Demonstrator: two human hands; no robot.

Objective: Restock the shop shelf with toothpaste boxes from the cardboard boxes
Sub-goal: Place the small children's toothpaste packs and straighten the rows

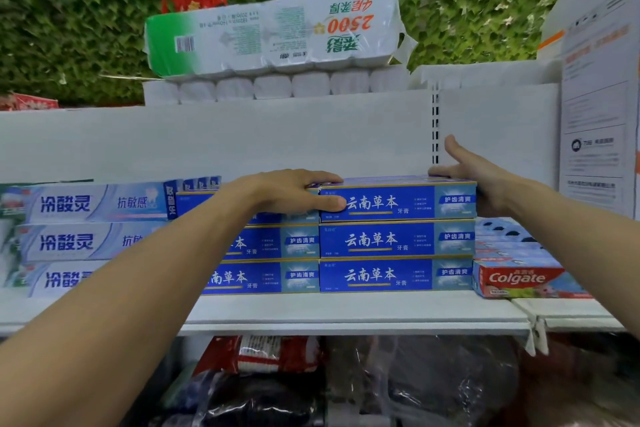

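Note:
A blue toothpaste box (398,202) lies on top of a stack of blue toothpaste boxes (396,256) on the white shelf (346,312). My left hand (294,192) grips the top box's left end, thumb on its front face and fingers over the top. My right hand (474,180) rests against the box's right end with straight fingers, one finger pointing up along the shelf's back wall. A second stack of the same blue boxes (273,258) stands to the left, partly hidden by my left forearm.
Pale toothpaste boxes (79,218) are stacked at the left, red Colgate boxes (519,274) at the right. Packs of toilet paper (273,35) lie on the shelf top. A white panel (599,97) bounds the right side. Plastic-wrapped goods (346,388) fill the shelf below.

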